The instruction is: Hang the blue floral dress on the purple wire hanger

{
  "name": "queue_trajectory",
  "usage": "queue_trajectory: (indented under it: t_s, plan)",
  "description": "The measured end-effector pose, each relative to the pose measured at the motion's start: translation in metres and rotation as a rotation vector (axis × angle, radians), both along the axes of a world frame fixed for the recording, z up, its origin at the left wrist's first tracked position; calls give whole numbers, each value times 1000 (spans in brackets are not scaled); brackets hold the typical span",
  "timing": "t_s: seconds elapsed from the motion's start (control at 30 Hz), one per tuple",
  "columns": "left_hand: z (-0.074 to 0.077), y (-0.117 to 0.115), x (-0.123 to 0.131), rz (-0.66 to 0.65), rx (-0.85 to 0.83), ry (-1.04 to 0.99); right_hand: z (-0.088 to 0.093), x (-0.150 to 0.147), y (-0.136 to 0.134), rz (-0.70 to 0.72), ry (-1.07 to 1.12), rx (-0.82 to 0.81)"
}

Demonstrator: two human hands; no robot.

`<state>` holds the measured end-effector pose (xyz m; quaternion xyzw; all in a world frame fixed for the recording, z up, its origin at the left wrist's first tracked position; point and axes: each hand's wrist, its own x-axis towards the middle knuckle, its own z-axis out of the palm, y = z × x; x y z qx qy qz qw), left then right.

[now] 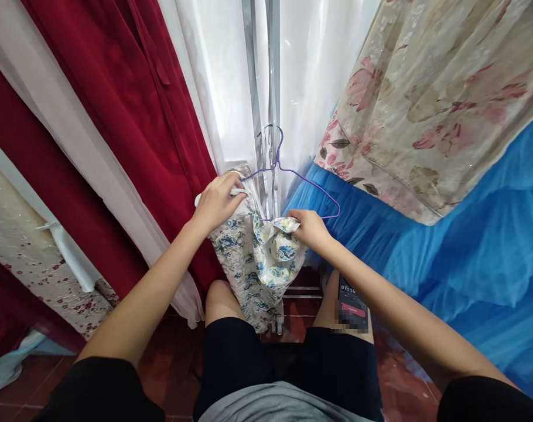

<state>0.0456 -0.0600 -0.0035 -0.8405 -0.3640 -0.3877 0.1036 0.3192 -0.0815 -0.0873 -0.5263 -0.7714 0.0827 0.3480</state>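
Note:
A purple wire hanger (pixel 308 180) hangs with its hook at a grey metal pole. Its left shoulder runs into the top of a white garment with blue and yellow floral print (pixel 249 275), while its right shoulder is bare. My left hand (pixel 218 202) is closed on the garment's upper left edge, beside the hanger's left side. With my right hand (pixel 309 228) I pinch the garment's upper right edge, just below the hanger's lower bar. The cloth sags between both hands and hangs down between my knees.
Red drapes (pixel 161 117) hang on the left and white cloth (pixel 222 76) behind the metal pole (pixel 273 76). To the right are a floral beige cloth (pixel 407 111) and blue tulle (pixel 481 252). A phone (pixel 353 305) lies on my right thigh. The floor is red tile (pixel 165 363).

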Motion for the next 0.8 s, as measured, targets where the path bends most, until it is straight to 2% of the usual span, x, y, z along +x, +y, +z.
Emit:
queue_trajectory:
  t_s: [0.07, 0.13, 0.23, 0.3, 0.37, 0.5, 0.6, 0.7, 0.73, 0.8]
  plan:
    - [-3, 8, 10, 46, 47, -94, -3, 13, 0, 10, 100, 66]
    - [-8, 14, 11, 84, 91, -167, -4, 32, 2, -55, 268, 161]
    - [-16, 19, 5, 102, 112, -141, 0, 65, 12, -240, 466, 261]
    - [-18, 19, 2, 122, 102, -101, 8, 85, 18, -283, 472, 259]
    - [-18, 19, 1, 169, 93, -98, 18, 101, 21, -229, 383, 175]
    - [-17, 23, -12, 232, 30, -196, 44, 124, 9, 43, 229, -132]
    - [-26, 34, -30, 177, -120, -310, 59, 134, -6, 232, 370, -412]
    - [-43, 45, -46, 81, -314, -474, 61, 128, -9, 347, 621, -648]
    - [-49, 48, -49, 29, -378, -573, 58, 122, -7, 352, 711, -637]
    - [-61, 52, -48, -72, -478, -785, 47, 104, -2, 312, 864, -477]
